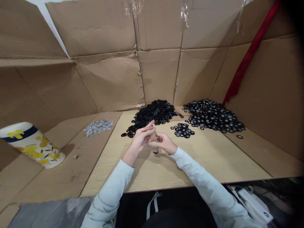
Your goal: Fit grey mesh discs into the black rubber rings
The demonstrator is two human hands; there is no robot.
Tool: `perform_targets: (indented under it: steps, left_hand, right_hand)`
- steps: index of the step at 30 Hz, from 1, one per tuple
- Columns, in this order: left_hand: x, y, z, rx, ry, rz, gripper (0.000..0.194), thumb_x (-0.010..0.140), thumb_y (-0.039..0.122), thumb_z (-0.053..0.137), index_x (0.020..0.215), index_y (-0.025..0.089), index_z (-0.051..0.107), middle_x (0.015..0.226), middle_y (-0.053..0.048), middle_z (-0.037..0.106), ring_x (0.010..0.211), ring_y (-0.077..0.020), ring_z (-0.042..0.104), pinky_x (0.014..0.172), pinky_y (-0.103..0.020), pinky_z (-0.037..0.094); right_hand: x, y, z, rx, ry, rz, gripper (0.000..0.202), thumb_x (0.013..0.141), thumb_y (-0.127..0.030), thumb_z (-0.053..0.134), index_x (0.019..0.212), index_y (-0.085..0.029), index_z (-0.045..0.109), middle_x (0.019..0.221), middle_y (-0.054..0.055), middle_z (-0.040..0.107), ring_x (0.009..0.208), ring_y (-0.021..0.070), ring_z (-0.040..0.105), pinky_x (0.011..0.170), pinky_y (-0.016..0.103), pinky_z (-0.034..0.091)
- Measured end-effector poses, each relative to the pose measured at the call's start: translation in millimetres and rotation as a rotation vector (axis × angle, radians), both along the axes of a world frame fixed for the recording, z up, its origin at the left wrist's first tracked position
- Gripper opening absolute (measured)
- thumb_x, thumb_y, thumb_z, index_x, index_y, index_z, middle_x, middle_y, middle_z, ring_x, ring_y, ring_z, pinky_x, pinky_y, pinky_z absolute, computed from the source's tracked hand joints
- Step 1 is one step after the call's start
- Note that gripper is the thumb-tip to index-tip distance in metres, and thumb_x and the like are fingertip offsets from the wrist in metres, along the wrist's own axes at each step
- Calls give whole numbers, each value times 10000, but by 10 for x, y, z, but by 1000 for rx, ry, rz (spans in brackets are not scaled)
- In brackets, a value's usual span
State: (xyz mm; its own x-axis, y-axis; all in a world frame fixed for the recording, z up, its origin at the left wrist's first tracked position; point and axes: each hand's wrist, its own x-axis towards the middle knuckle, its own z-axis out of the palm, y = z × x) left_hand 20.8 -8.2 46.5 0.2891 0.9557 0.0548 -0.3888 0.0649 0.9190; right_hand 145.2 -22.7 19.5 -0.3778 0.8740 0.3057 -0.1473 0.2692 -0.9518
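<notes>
My left hand [142,138] and my right hand [164,143] meet above the middle of the pale board [190,161]. Their fingers are pressed together around something small that I cannot make out. A small dark ring-like piece [155,152] shows just below the fingertips. Behind my hands lies a heap of black rings [156,110]. To the right of them is a small pile of black rings with grey centres [182,130], and farther right a larger heap of the same kind [211,115].
Grey discs [98,127] lie in a pile at the left. A white bottle with yellow flowers [35,145] stands at the far left. A small dark tool [179,114] rests between the heaps. Cardboard walls [106,79] enclose the back and sides, with a red strip [249,57] at right.
</notes>
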Motion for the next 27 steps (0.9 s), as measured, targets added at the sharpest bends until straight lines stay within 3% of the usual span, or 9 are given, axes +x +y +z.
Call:
perform_targets:
  steps: [4,8,12,15,18,21,27]
  left_hand:
    - [17,-17,25,-186,-112,41,273,546,174,740,814,167,684,778,-44,674,586,-99,583,435,-166,377]
    - [13,-2,9,-259,-184,84,222,530,125,740,728,157,644,642,-9,636,557,-106,577,480,-188,422]
    - [-25,3,-7,-277,-281,72,213,559,180,745,734,192,625,709,15,637,638,-115,586,553,-215,444]
    - [-81,-57,-11,-261,-300,-122,295,555,360,757,791,220,648,876,-11,647,749,-147,584,627,-259,451]
    - [-146,-140,-49,-161,-216,-253,430,522,530,723,819,223,672,1041,-63,620,880,-211,561,732,-334,440]
    - [-202,-158,-138,-51,-152,-209,443,481,590,711,754,243,677,1141,-57,582,985,-258,526,782,-372,422]
    - [-235,-63,-227,37,-87,-153,463,489,596,699,810,263,671,1136,-59,573,1053,-284,499,775,-370,436]
  right_hand:
    - [21,-51,10,-30,-58,-47,361,662,-439,645,854,-133,636,690,9,584,586,93,492,530,220,400]
    - [28,-123,17,68,-137,-170,360,764,-471,525,817,-140,654,668,13,554,529,81,447,467,207,366]
    - [30,-179,28,212,-209,-227,326,815,-424,480,804,-150,656,795,33,574,545,80,478,499,215,398]
    - [65,-195,75,347,-315,-270,300,859,-361,432,824,-161,653,751,27,597,576,100,509,574,237,431]
    - [123,-225,180,616,-420,-352,252,874,-277,415,861,-167,642,813,53,622,783,158,550,736,296,446]
    - [172,-299,325,880,-533,-362,236,872,-190,390,904,-168,623,919,79,614,900,178,515,797,324,437]
    - [172,-491,537,1121,-799,-423,214,850,-132,402,884,-152,612,883,84,600,811,180,460,724,322,407]
